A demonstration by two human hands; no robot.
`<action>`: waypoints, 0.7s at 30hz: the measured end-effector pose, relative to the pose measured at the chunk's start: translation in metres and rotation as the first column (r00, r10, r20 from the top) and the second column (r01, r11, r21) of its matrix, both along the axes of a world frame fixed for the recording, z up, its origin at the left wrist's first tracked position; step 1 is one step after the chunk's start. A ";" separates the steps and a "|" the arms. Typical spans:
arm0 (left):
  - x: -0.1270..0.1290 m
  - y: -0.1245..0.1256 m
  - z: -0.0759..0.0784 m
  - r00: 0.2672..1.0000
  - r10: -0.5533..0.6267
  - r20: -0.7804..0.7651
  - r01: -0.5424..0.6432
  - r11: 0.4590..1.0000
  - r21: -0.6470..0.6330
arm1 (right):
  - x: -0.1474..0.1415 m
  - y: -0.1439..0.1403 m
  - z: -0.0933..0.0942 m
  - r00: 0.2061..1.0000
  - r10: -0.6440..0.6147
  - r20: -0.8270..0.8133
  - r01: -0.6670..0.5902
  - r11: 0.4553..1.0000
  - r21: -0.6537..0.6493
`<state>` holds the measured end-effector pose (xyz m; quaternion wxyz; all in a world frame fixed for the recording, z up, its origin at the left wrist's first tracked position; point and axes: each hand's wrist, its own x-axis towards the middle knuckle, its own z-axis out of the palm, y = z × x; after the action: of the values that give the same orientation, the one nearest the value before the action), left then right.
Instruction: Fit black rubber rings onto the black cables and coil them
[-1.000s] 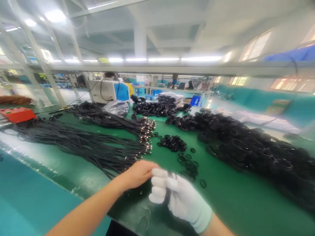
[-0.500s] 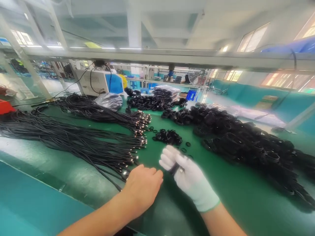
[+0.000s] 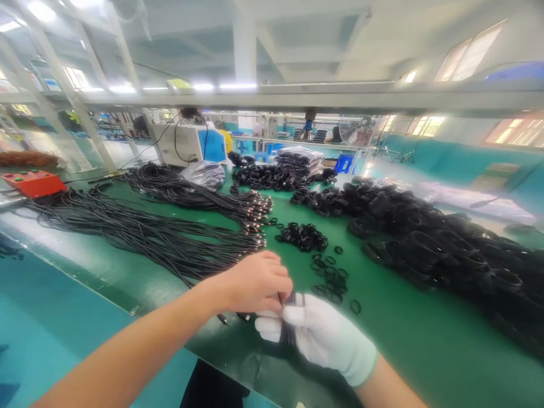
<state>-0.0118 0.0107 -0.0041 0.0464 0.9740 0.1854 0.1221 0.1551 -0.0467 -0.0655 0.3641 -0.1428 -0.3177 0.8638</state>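
Coiled black cable (image 3: 290,326) sits low and centre over the near edge of the green bench (image 3: 382,345), clamped in the white-gloved right hand (image 3: 323,340), whose fingers are curled tight around the folded loops. The bare left hand (image 3: 257,281) comes in from the left and pinches the top of that same bundle with thumb and fingertips, so both hands are gripping it, touching each other right at the coil.

By the look of it this is the bundling step: the loops are gathered and being held together. I'd judge the next move calls for a binder, with the small black rings (image 3: 329,277) scattered just beyond the hands (a denser little heap (image 3: 302,235) lies further back) and the right hand keeping the coil squeezed so it does not spring open.

Loose straight cables (image 3: 140,235) fan out to the left, and finished coils (image 3: 442,249) are piled to the right.

As for writing, nothing legible: the white and blue machine (image 3: 189,143) at the back and the orange box (image 3: 32,183) at far left show no readable label.
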 end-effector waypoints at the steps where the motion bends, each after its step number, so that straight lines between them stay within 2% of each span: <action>1: 0.001 0.002 -0.003 1.000 -0.008 0.002 0.008 0.999 -0.034 | -0.001 -0.001 -0.001 1.000 0.010 0.005 -0.010 1.000 -0.014; 3: 0.002 0.004 -0.007 1.000 -0.020 -0.001 0.020 0.997 -0.071 | -0.002 -0.002 -0.004 1.000 0.012 0.017 -0.012 0.999 -0.039; 5: 0.002 0.006 -0.007 1.000 -0.010 0.016 0.011 0.999 -0.050 | -0.002 -0.001 -0.005 1.000 0.011 0.029 -0.008 0.997 -0.072; 8: -0.001 0.002 -0.003 0.983 0.121 0.135 -0.131 0.989 0.066 | -0.002 0.000 -0.006 1.000 0.025 -0.004 -0.025 0.990 -0.136; 10: -0.002 -0.005 0.001 0.972 0.164 0.169 -0.186 0.975 0.122 | -0.001 0.001 -0.007 0.999 0.024 -0.045 -0.031 0.987 -0.159; 12: 0.001 -0.012 0.005 0.991 0.120 0.066 -0.128 0.982 0.137 | 0.000 0.001 -0.009 0.998 0.025 -0.053 -0.032 0.989 -0.144; 14: 0.006 -0.015 0.011 0.994 0.067 -0.090 -0.059 0.994 0.088 | 0.001 0.000 -0.013 0.997 0.069 -0.029 -0.072 0.991 -0.112; 16: 0.010 -0.012 0.017 0.985 0.050 -0.163 -0.055 0.998 -0.024 | 0.002 -0.002 -0.015 0.992 0.129 -0.006 -0.129 0.987 -0.093; 18: 0.010 -0.005 0.019 0.989 0.048 -0.139 -0.082 0.965 -0.250 | 0.004 -0.004 -0.016 0.987 0.160 -0.011 -0.160 0.982 -0.099; 19: 0.008 -0.001 0.018 0.992 0.066 -0.110 -0.104 0.914 -0.392 | 0.004 -0.005 -0.015 0.987 0.160 -0.022 -0.161 0.981 -0.109; 21: 0.004 0.002 0.010 0.988 0.146 -0.046 -0.140 0.742 -0.656 | 0.004 -0.006 -0.014 0.988 0.147 -0.046 -0.152 0.979 -0.137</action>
<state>-0.0075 0.0125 0.0061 0.3769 0.8778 0.2901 0.0565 0.1589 -0.0528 -0.0797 0.2929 -0.1285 -0.2595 0.9112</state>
